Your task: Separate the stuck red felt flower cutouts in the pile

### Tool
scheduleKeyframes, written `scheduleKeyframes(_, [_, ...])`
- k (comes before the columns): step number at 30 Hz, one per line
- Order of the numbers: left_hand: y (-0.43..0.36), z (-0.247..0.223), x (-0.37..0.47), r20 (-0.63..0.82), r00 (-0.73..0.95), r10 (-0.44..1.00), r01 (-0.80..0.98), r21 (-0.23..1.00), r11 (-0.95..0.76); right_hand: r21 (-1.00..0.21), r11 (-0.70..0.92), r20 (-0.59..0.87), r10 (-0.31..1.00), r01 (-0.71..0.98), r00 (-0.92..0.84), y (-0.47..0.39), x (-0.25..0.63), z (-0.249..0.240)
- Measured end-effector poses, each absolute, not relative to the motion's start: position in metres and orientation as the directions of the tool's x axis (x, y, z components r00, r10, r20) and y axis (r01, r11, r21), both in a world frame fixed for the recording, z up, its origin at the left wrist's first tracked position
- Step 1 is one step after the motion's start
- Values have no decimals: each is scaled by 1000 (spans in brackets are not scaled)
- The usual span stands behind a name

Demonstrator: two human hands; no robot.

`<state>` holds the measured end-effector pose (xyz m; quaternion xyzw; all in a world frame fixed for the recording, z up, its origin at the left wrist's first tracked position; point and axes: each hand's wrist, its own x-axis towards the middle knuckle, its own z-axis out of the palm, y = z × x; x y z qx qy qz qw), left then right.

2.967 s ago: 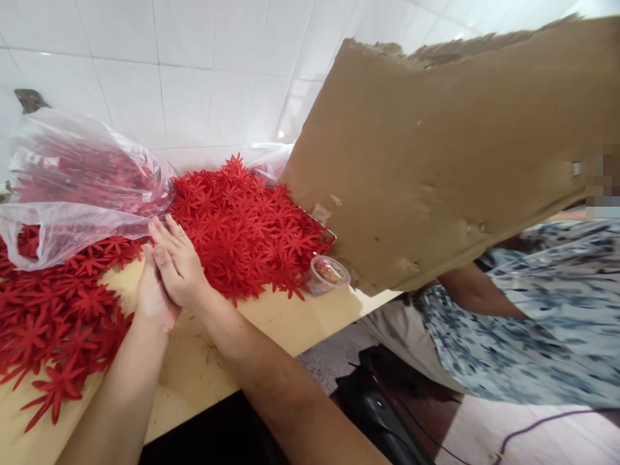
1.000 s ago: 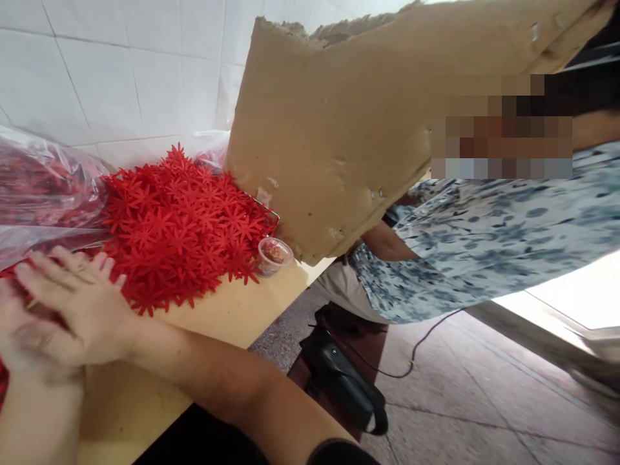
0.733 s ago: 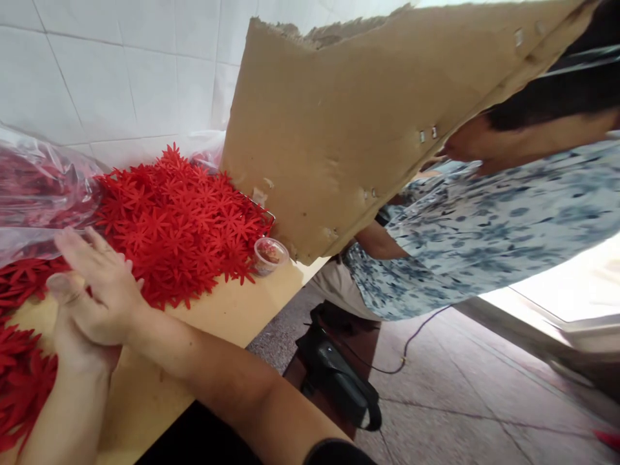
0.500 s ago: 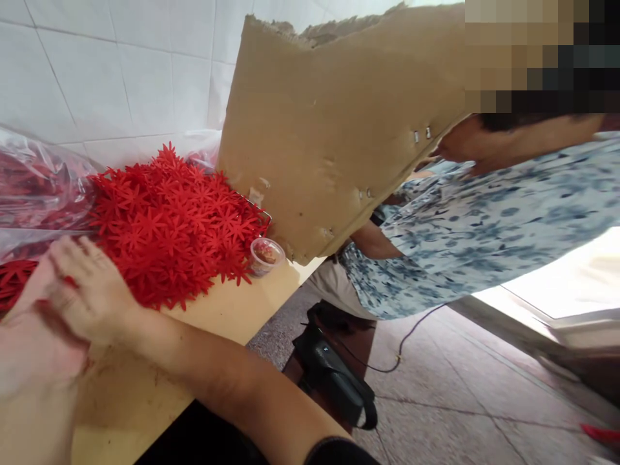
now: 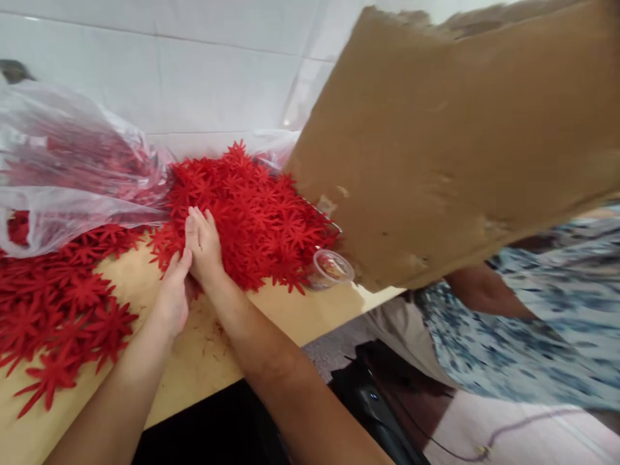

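My left hand (image 5: 174, 294) and my right hand (image 5: 204, 248) are pressed palm to palm above the table, fingers stretched out and pointing away from me. Whatever may lie between the palms is hidden. Just beyond them, a large heap of red many-pointed flower-shaped cutouts (image 5: 256, 219) rises against the wall side. My right fingers overlap its near left edge in the view. More of these red cutouts (image 5: 58, 316) lie loose to the left of my left hand.
A clear plastic bag (image 5: 82, 148) of red pieces stands at the left. A small clear cup (image 5: 333, 268) sits beside the heap. Behind it leans a big cardboard sheet (image 5: 436, 142); a person in a patterned shirt (image 5: 547, 323) is partly hidden. Below is a black object (image 5: 378, 400).
The view has swung left, so everything sits further right in the picture. My hands are now upright against each other; before, they overlapped slantwise, with red showing between the fingers.
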<state>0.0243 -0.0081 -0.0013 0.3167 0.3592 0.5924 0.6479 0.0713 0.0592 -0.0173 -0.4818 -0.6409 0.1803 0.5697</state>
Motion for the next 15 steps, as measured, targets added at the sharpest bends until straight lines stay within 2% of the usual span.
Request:
scheduleKeyframes(3, [0, -7, 12, -265, -100, 959, -628, 764, 145, -741, 559, 609, 793, 371, 22, 51, 70, -18])
scheduleKeyframes(7, [5, -9, -4, -303, -152, 941, -687, 717, 120, -703, 628, 668, 744, 333, 9, 39, 68, -15])
scheduleKeyframes(11, [6, -9, -8, -242, -160, 957, -674, 735, 73, -784, 549, 594, 799, 290, 92, 43, 75, -19])
scheduleKeyframes(15, [11, -15, -20, -59, -347, 936, -509, 850, -135, -884, 462, 468, 879, 76, 96, 43, 77, -19])
